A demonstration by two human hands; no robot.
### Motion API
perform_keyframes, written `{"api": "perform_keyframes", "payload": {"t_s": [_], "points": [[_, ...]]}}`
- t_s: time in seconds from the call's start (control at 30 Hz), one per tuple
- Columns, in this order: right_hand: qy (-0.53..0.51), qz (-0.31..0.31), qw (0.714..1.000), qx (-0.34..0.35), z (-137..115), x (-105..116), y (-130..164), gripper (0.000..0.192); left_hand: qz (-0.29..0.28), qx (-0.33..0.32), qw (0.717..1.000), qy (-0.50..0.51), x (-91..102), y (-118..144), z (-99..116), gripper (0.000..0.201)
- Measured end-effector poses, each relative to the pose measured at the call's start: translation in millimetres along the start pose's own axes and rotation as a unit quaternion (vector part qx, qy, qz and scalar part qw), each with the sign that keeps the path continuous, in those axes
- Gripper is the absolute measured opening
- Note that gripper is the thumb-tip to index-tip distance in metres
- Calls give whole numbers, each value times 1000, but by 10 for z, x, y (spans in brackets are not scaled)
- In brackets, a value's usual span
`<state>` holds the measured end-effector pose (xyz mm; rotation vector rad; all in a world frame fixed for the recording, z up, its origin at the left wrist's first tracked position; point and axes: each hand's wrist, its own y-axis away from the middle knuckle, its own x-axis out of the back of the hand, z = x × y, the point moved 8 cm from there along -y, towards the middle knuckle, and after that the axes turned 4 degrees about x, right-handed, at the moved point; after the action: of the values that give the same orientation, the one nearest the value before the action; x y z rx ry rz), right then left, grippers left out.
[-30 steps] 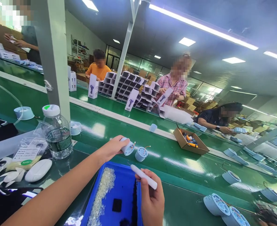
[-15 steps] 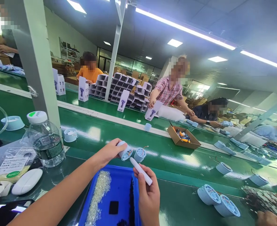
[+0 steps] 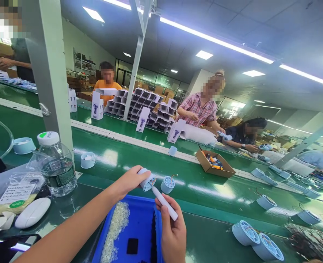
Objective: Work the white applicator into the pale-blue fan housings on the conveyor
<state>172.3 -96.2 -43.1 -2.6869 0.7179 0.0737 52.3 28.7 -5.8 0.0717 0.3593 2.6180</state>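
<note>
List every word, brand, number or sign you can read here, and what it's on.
No text can be read with certainty:
Bottle cap: lettering beside a green mark, too blurred.
Bottle label: too blurred.
Paper label on the plastic bag: lines of print, too small.
Green oval below it: white lettering, too blurred.
White boxes: dark print under a picture, too small.
White tool in the right hand: none visible.

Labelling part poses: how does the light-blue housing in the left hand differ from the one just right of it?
Support: the held housing is gripped by the left hand; the standing housing rests on the green belt.
Pose: the held housing is tilted; the standing housing is upright.
Tool: the white tool points at the held housing, not the standing housing.
Shared: both light blue, round, with thin wires.
</note>
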Motion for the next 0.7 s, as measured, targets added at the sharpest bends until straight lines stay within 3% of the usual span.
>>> {"api": "perform_keyframes", "payload": {"t_s": [0.33, 0.5, 0.6, 0.7], "points": [[-48, -28, 998, -3, -1, -43, 32, 31, 25, 1, 996, -80, 16, -7, -40, 35], [-53, 4, 999, -1, 1, -57, 67, 32, -19, 27, 997, -65, -103, 32, -65, 30], [12, 35, 999, 6, 5, -20, 78, 33, 24, -3, 999, -25, -100, 68, 9, 23], [112, -16, 994, 3, 26, -105, 76, 32, 94, -90, 990, 62, -48, 119, 124, 25]]}}
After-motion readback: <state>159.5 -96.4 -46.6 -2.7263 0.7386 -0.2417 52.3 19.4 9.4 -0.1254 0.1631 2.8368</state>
